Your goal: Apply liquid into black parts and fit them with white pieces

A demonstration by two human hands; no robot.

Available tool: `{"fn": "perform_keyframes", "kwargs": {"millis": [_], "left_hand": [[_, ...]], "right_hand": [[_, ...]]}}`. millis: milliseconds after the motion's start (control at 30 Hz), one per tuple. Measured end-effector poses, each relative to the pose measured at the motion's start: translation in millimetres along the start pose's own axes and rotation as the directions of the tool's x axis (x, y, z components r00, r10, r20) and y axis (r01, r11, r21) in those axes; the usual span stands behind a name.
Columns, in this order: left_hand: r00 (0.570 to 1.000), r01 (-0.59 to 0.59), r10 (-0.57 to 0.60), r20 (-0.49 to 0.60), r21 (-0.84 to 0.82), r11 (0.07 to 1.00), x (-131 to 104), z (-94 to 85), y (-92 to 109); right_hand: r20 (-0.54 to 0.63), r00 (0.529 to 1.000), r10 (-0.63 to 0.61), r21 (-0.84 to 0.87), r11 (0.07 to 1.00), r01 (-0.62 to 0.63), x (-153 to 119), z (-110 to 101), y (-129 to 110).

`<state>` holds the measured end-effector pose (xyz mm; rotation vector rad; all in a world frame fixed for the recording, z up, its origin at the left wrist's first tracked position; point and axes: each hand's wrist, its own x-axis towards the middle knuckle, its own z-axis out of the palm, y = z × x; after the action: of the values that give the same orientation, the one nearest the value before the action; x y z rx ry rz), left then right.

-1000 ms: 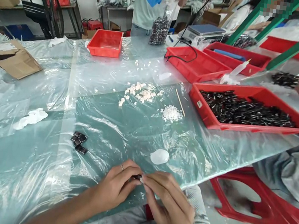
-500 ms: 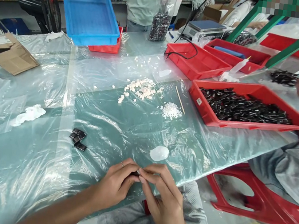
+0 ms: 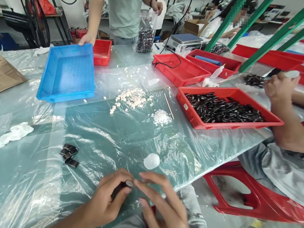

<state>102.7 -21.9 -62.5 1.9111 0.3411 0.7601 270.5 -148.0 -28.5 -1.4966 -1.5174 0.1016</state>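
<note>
My left hand (image 3: pixel 110 198) grips a small dark part (image 3: pixel 123 187) between thumb and fingers, its rounded end facing right. Just right of it, my right hand (image 3: pixel 165 213) has its fingers spread, with nothing seen in them. Several black pieces (image 3: pixel 69 154) lie on the plastic-covered table (image 3: pixel 104 137) to the left. A translucent round blob (image 3: pixel 151 161) rests beyond my hands. Farther back are a pile of cream-coloured bits (image 3: pixel 131 97), a heap of white bits (image 3: pixel 161 118) and a thin wooden stick (image 3: pixel 169 106).
A red tray (image 3: pixel 192 121) full of black parts stands at the right. One person holds a blue tray (image 3: pixel 67 73) over the back left and a bag of dark parts (image 3: pixel 145 38). Another sits at the right on a red chair (image 3: pixel 258 199). Crumpled white material (image 3: pixel 15 134) lies left.
My right hand has come away from the dark part and its fingers have spread. The blue tray has moved down and nearer over the table. The view has shifted.
</note>
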Motion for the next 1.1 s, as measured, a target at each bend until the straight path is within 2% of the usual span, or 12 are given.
{"fn": "perform_keyframes", "kwargs": {"millis": [67, 133, 200, 233, 333, 433, 633, 767, 867, 933, 1033, 1100], "left_hand": [[0.999, 0.034, -0.033, 0.032, -0.040, 0.999, 0.9, -4.2, 2.6], [0.997, 0.055, -0.052, 0.065, -0.048, 0.997, 1.2, -6.1, 2.7], [0.993, 0.073, -0.068, 0.091, -0.048, 0.996, 1.1, -5.7, 0.8], [0.993, 0.076, -0.071, 0.097, -0.046, 0.996, 1.0, -4.9, -0.6], [0.990, 0.097, -0.089, 0.109, -0.067, 0.993, 0.3, -2.8, -4.9], [0.984, 0.142, -0.128, 0.120, -0.114, 0.983, -1.3, -2.9, -7.2], [0.976, 0.189, -0.172, 0.130, -0.128, 0.974, -4.1, -4.1, -6.8], [0.971, 0.212, -0.189, 0.147, -0.159, 0.964, -5.4, -3.3, -6.6], [0.967, 0.239, -0.221, 0.128, -0.148, 0.960, -7.1, -2.5, -5.2], [0.966, 0.246, -0.234, 0.109, -0.119, 0.962, -8.2, -2.0, -3.9], [0.977, 0.201, -0.193, 0.095, -0.078, 0.977, -9.5, -1.8, -2.6], [0.987, 0.126, -0.122, 0.101, -0.032, 0.992, -10.1, -1.9, -2.4]], "right_hand": [[-0.139, 0.990, -0.006, -0.084, 0.996, -0.006, 18.4, -21.7, 18.1], [-0.276, 0.959, 0.065, -0.195, 0.973, -0.122, 45.0, -36.2, 54.4], [-0.133, 0.954, 0.269, -0.302, 0.906, -0.298, 74.3, -39.2, 101.6], [-0.053, 0.943, 0.328, -0.324, 0.888, -0.327, 87.5, -36.7, 125.2], [0.021, 0.916, 0.401, -0.380, 0.850, -0.364, 112.7, -21.7, 178.5], [0.033, 0.902, 0.430, -0.416, 0.827, -0.379, 114.9, -8.1, 198.9], [0.042, 0.886, 0.461, -0.398, 0.821, -0.408, 108.8, -5.3, 205.1], [0.062, 0.888, 0.455, -0.326, 0.851, -0.412, 105.1, -20.8, 184.1], [0.062, 0.903, 0.424, -0.193, 0.893, -0.406, 82.9, -34.7, 127.6], [0.119, 0.919, 0.376, 0.105, 0.916, -0.388, 60.1, -36.3, 76.7], [0.265, 0.901, 0.342, 0.350, 0.837, -0.421, 26.0, -19.2, 13.2], [0.335, 0.858, 0.390, 0.452, 0.733, -0.509, 8.1, 0.8, -6.0]]}}
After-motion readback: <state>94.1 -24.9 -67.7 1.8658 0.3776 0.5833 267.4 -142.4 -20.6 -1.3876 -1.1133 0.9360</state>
